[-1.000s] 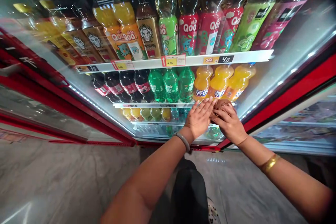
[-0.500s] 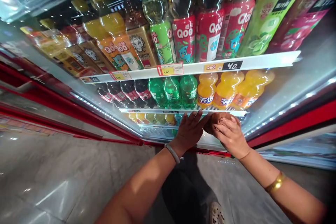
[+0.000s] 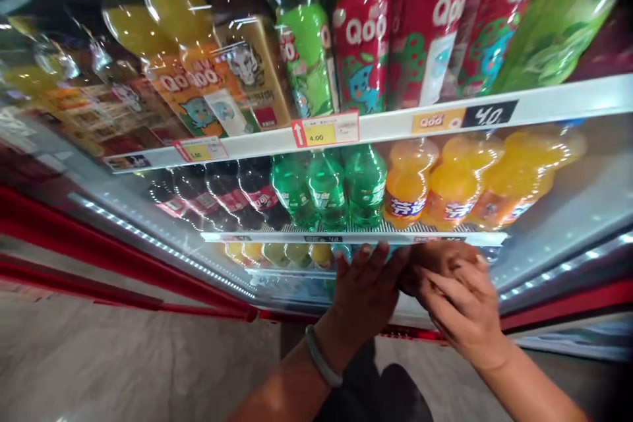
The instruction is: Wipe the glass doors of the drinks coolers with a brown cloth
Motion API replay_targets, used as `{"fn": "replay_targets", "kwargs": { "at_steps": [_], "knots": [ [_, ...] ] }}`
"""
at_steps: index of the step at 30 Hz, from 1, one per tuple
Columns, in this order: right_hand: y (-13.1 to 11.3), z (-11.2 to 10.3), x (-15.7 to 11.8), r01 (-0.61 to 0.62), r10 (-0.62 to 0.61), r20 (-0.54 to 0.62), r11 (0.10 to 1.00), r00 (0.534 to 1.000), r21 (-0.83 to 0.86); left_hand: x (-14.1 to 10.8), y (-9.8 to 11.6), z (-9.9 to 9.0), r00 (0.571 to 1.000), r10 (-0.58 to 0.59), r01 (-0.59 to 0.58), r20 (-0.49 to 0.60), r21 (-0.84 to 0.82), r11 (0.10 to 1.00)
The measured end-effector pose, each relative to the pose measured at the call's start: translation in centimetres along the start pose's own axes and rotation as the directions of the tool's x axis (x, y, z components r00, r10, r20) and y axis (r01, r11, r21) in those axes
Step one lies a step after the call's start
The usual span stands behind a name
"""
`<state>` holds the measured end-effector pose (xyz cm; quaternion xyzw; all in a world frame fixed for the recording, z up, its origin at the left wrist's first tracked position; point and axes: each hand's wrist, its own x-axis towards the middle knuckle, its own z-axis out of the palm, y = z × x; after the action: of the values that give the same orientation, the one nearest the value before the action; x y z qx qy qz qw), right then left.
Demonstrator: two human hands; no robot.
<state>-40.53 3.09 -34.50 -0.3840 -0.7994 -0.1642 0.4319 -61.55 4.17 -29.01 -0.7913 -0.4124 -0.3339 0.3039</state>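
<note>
My left hand (image 3: 363, 297), with a pale bangle (image 3: 319, 356) at the wrist, is open, its fingers apart and pointing at the cooler's lower shelves. Close on its right, my right hand (image 3: 467, 303) is closed, its fingers curled beside a shadowed, rounded brown shape (image 3: 442, 254). I cannot make out whether that shape is a held thing or part of a hand. Both hands hang in front of the lower shelf edge (image 3: 356, 237). Just beyond them stand orange soda bottles (image 3: 405, 184) and green soda bottles (image 3: 366, 188).
Upright bottles with red Qoo labels (image 3: 363, 53) and a green-labelled one (image 3: 306, 56) fill the upper shelf, whose white rail (image 3: 386, 125) carries price tags. Dark cola bottles (image 3: 257, 194) stand lower left. Red frame edges (image 3: 208, 313) border the cooler above the grey floor (image 3: 148, 349).
The view has moved nearer to the shelves, so bottles and rails look larger. Both hands sit lower in the picture, still side by side in much the same pose.
</note>
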Motion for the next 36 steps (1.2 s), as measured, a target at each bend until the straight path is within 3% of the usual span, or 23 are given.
{"fn": "replay_targets", "kwargs": {
  "at_steps": [3,5,8,10,15,20,26,33,36],
  "knots": [
    [-1.9,2.6,-0.7,-0.134,0.119,-0.251,0.990,0.961,-0.043,-0.8,-0.4,0.8,0.998,0.058,-0.058,0.004,-0.011,0.998],
    [-2.8,4.1,0.2,-0.162,0.134,-0.327,0.985,0.935,-0.058,-1.3,-1.0,1.2,0.996,0.085,-0.085,-0.009,-0.015,0.996],
    [-2.6,4.7,2.3,0.017,-0.078,-0.352,0.985,0.933,-0.171,-1.3,-2.1,1.7,0.994,0.048,-0.050,-0.094,-0.025,0.998],
    [-1.7,4.4,2.8,0.055,-0.149,-0.389,0.969,0.909,-0.242,-0.8,-2.3,2.2,0.989,0.023,-0.025,-0.147,-0.009,1.000],
    [-0.6,5.3,1.0,-0.034,-0.068,-0.476,0.979,0.877,-0.202,-0.3,-1.2,3.3,0.992,0.050,-0.050,-0.113,0.000,0.999],
    [-0.9,7.3,0.7,0.012,-0.143,-0.588,0.975,0.796,-0.221,-1.6,-1.1,3.8,0.988,0.087,-0.078,-0.131,0.071,0.994],
    [-0.9,8.8,0.2,0.047,-0.222,-0.608,0.956,0.763,-0.290,-3.3,-1.2,6.0,0.963,0.144,-0.107,-0.229,0.165,0.980],
    [-0.8,7.5,0.2,0.086,-0.249,-0.528,0.946,0.812,-0.314,-3.5,-0.9,6.7,0.960,0.124,-0.091,-0.251,0.138,0.986],
    [-1.0,7.5,0.3,0.064,-0.211,-0.553,0.960,0.806,-0.273,-3.5,-0.7,6.6,0.960,0.097,-0.068,-0.262,0.118,0.991]
  ]
}}
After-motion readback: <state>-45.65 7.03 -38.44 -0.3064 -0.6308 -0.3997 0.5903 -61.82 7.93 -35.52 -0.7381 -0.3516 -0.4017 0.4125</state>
